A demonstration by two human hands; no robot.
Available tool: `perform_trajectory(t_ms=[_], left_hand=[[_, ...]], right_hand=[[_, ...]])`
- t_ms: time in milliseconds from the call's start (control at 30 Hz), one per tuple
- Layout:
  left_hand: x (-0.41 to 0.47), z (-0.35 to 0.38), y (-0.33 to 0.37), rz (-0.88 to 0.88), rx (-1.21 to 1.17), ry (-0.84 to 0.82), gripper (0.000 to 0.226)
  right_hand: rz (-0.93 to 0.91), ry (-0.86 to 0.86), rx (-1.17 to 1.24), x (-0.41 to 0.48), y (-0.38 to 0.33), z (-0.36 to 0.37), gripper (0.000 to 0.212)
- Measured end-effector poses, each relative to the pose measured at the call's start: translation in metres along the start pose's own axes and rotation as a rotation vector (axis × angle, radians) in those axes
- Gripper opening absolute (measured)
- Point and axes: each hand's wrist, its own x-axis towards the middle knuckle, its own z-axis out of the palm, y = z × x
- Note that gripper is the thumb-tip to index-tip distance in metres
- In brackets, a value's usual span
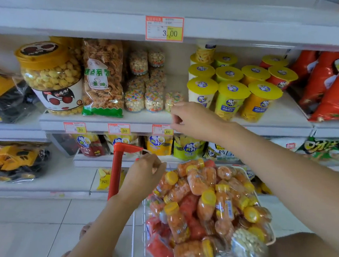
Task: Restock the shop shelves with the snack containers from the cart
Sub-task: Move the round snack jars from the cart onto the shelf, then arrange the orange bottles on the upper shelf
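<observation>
A wire cart (136, 227) with a red handle (117, 164) stands at the lower middle. It is heaped with snack containers (205, 208), mostly orange-filled bottles with yellow caps. My left hand (146, 170) is at the cart's top edge beside the handle, its fingers curled round a thin wire there. My right hand (189, 119) reaches to the middle shelf (104, 123). Its fingers are loosely curled, and its index finger lies against a small clear jar of coloured puffs (172, 100) standing on the shelf. Similar jars (144, 98) are stacked just to the left.
Yellow-lidded cups (231, 96) stand right of my right hand, and a bag of twisted snacks (102, 78) and a big popcorn jar (51, 74) to the left. Red bags (330, 88) fill the far right. Price tags (161, 130) line the shelf edge. Toy trucks (15, 163) sit lower left.
</observation>
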Motion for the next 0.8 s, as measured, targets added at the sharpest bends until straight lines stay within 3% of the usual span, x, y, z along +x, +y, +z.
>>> perform_trajectory(t_ms=[200, 300, 367, 467, 533, 700, 800], left_hand=[[-0.076, 0.043, 0.012, 0.025, -0.018, -0.232, 0.012], [-0.097, 0.079, 0.030, 0.255, 0.101, -0.239, 0.027], [-0.107, 0.103, 0.052, 0.436, 0.087, -0.262, 0.036], [-0.118, 0.136, 0.079, 0.628, 0.113, -0.379, 0.049], [-0.119, 0.150, 0.092, 0.630, 0.116, -0.497, 0.057], [-0.105, 0.179, 0.107, 0.755, 0.418, -0.500, 0.068], [-0.101, 0.184, 0.105, 0.760, 0.448, -0.475, 0.067]], right_hand=[[0.317, -0.304, 0.124, -0.129, 0.033, 0.031, 0.024], [0.427, -0.569, 0.095, -0.181, 0.042, 0.050, 0.043], [0.462, -0.657, 0.074, -0.206, 0.046, 0.061, 0.040], [0.537, -0.567, 0.137, -0.229, 0.054, 0.068, 0.029], [0.581, -0.496, 0.194, -0.239, 0.062, 0.070, 0.031], [0.642, -0.341, 0.286, -0.252, 0.079, 0.081, 0.024], [0.685, -0.273, 0.343, -0.257, 0.089, 0.089, 0.021]])
